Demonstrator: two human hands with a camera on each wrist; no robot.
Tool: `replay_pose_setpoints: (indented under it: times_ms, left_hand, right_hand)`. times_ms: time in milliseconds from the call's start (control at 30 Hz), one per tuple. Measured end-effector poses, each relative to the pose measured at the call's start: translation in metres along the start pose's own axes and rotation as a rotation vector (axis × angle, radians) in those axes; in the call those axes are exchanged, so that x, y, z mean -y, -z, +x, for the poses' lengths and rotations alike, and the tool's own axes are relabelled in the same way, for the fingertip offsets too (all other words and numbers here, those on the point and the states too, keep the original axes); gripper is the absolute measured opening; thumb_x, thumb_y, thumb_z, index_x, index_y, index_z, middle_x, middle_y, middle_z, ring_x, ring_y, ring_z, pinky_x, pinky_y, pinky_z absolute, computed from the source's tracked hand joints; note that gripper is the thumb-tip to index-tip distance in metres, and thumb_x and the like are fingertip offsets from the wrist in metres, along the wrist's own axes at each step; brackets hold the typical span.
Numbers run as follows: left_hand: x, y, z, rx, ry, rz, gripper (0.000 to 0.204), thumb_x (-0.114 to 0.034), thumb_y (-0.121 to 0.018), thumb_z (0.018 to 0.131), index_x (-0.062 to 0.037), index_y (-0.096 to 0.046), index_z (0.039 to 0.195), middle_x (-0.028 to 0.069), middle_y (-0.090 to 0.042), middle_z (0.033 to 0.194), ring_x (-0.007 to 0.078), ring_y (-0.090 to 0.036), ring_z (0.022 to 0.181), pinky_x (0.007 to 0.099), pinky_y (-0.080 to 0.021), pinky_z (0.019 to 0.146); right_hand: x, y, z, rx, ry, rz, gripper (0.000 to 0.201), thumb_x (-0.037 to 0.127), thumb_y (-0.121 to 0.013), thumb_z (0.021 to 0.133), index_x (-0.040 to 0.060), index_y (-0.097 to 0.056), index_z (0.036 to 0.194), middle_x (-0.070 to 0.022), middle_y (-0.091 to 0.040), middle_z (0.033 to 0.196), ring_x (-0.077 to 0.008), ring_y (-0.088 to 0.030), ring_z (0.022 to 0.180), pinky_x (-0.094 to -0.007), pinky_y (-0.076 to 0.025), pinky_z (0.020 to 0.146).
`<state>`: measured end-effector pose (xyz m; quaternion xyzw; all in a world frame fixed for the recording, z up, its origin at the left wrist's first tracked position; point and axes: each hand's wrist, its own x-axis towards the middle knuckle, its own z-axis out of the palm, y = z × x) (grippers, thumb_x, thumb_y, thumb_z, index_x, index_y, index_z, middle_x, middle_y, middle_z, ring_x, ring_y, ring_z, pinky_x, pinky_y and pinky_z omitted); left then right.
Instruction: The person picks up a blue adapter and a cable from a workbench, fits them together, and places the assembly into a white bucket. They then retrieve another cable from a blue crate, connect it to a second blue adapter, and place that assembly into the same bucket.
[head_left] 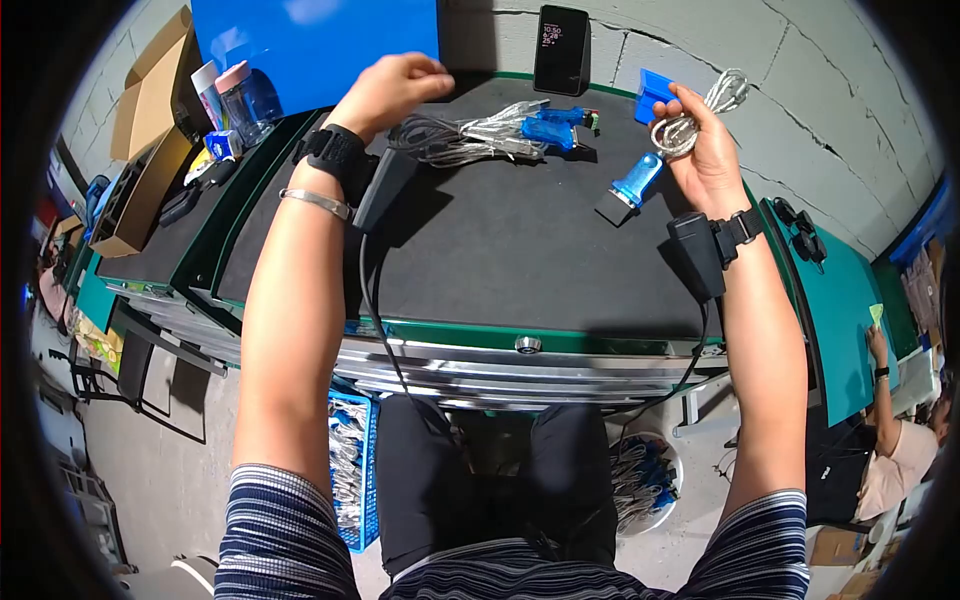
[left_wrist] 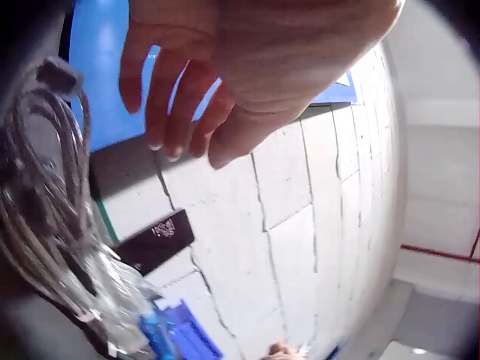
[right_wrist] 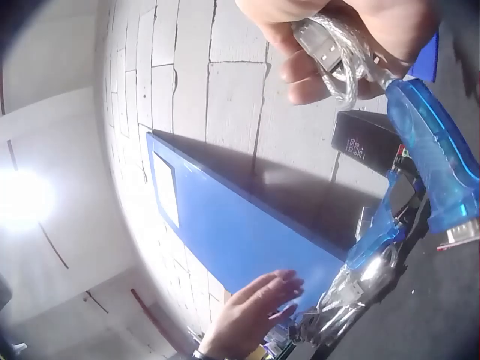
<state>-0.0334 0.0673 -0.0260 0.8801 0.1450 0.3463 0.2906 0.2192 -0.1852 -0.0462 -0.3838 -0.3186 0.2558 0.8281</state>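
Observation:
In the head view my right hand (head_left: 704,150) grips a coiled USB-to-serial adapter cable (head_left: 676,136). Its blue translucent serial connector (head_left: 637,181) hangs below the fingers over the dark mat. The right wrist view shows the cable's metal USB plug (right_wrist: 325,52) beside the curled fingers. My left hand (head_left: 395,92) is raised at the back left of the mat, fingers loosely bent, holding nothing. Just right of it lies a pile of bundled cables (head_left: 480,135) with blue connectors (head_left: 550,132). The left wrist view shows that hand (left_wrist: 247,67) above and beside the pile.
A phone (head_left: 561,50) leans against the block wall behind the mat. Next to it stands a small blue holder (head_left: 654,92). A blue panel (head_left: 320,50), bottles (head_left: 240,92) and an open cardboard box (head_left: 150,130) are at left. Below are a blue basket (head_left: 371,480) and a white bucket (head_left: 679,470) of cables.

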Motion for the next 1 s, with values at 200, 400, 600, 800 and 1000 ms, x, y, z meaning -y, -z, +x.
replay_pose_setpoints:
  times_ms: [200, 400, 600, 800, 1000]
  left_hand:
    - [-0.002, 0.002, -0.007, 0.418, 0.152, 0.547, 0.055, -0.045, -0.063, 0.088, 0.0008, -0.062, 0.118, 0.0171, -0.068, 0.107, 0.0284, -0.064, 0.097, 0.0355, -0.049, 0.086]
    - [0.003, 0.006, 0.003, 0.13, 0.144, 0.132, 0.037, -0.035, -0.069, 0.085, -0.0035, -0.068, 0.105, 0.0032, -0.066, 0.083, 0.0099, -0.056, 0.071, 0.0248, -0.046, 0.066]
    - [-0.056, -0.014, -0.015, -0.029, 0.116, -0.47, 0.036, -0.04, -0.065, 0.09, -0.0078, -0.065, 0.106, -0.0069, -0.052, 0.077, 0.0017, -0.041, 0.066, 0.0184, -0.032, 0.058]
    - [-0.078, -0.037, -0.023, 0.169, -0.103, -0.744, 0.035, -0.029, -0.058, 0.096, -0.0034, -0.059, 0.119, 0.0008, -0.064, 0.1, 0.0063, -0.056, 0.086, 0.0199, -0.043, 0.073]
    - [-0.088, -0.035, -0.025, 0.331, -0.302, -0.951, 0.042, -0.024, -0.054, 0.097, -0.0037, -0.049, 0.133, 0.0136, -0.047, 0.14, 0.015, -0.057, 0.112, 0.0288, -0.046, 0.099]
  right_hand:
    - [0.0, 0.001, -0.001, -0.011, 0.019, 0.019, 0.016, 0.016, -0.069, 0.087, 0.0055, -0.062, 0.097, -0.0047, -0.063, 0.074, -0.0195, -0.064, 0.077, -0.0315, -0.047, 0.065]
    - [0.003, -0.003, -0.004, 0.029, -0.019, -0.028, 0.026, 0.028, -0.068, 0.089, 0.0056, -0.062, 0.101, -0.0011, -0.061, 0.075, -0.0153, -0.063, 0.073, -0.029, -0.048, 0.061]
    - [0.009, -0.03, -0.019, 0.249, 0.024, -0.115, 0.038, 0.028, -0.067, 0.09, 0.0043, -0.06, 0.119, -0.0049, -0.063, 0.099, -0.0105, -0.06, 0.081, -0.0259, -0.05, 0.069]
    - [0.009, -0.066, -0.048, 0.415, 0.213, -0.571, 0.045, 0.018, -0.073, 0.084, 0.003, -0.059, 0.124, -0.0053, -0.065, 0.107, -0.0097, -0.06, 0.09, -0.0237, -0.047, 0.081]
    - [0.002, -0.064, -0.05, 0.468, 0.251, -0.615, 0.035, 0.012, -0.077, 0.081, 0.0031, -0.064, 0.112, -0.0026, -0.068, 0.094, -0.0099, -0.062, 0.085, -0.0256, -0.049, 0.08]
